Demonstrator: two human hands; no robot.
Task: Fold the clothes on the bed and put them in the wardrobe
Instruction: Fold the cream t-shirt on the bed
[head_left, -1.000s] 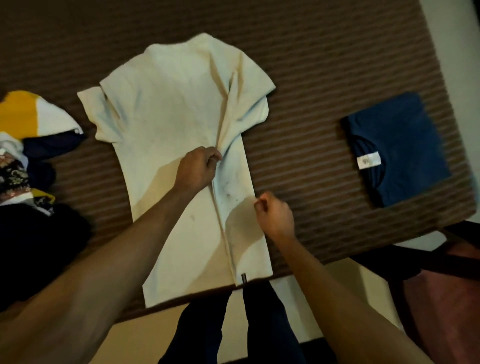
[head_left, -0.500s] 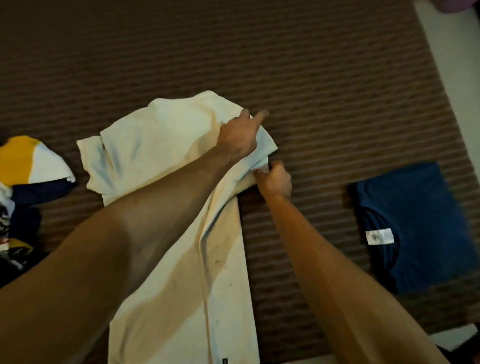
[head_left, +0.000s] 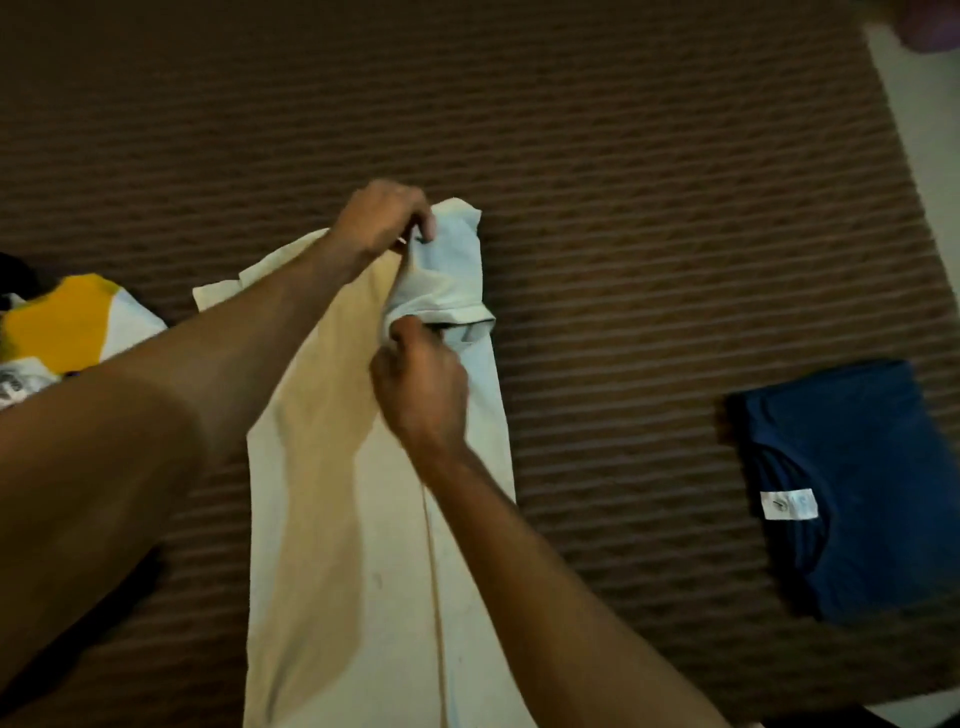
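A cream T-shirt (head_left: 332, 545) lies flat on the brown striped bed cover (head_left: 649, 218), its right side folded inward along a long vertical crease. My left hand (head_left: 387, 215) pinches the shoulder end of the folded right sleeve (head_left: 447, 270) near the collar. My right hand (head_left: 418, 382) grips the sleeve's hem just below it. The left sleeve (head_left: 223, 291) still sticks out to the left, partly hidden by my forearm. A folded navy T-shirt (head_left: 857, 493) with a white label lies on the bed at the right.
A pile of unfolded clothes (head_left: 67, 332), yellow, white and dark, sits at the left edge. The bed's right edge and pale floor (head_left: 919, 114) show at the upper right. The wardrobe is out of view.
Both hands moved from the shirt's middle up to the right sleeve. The sleeve, spread outward a second ago, now lies folded in over the shirt body. The view has dipped closer.
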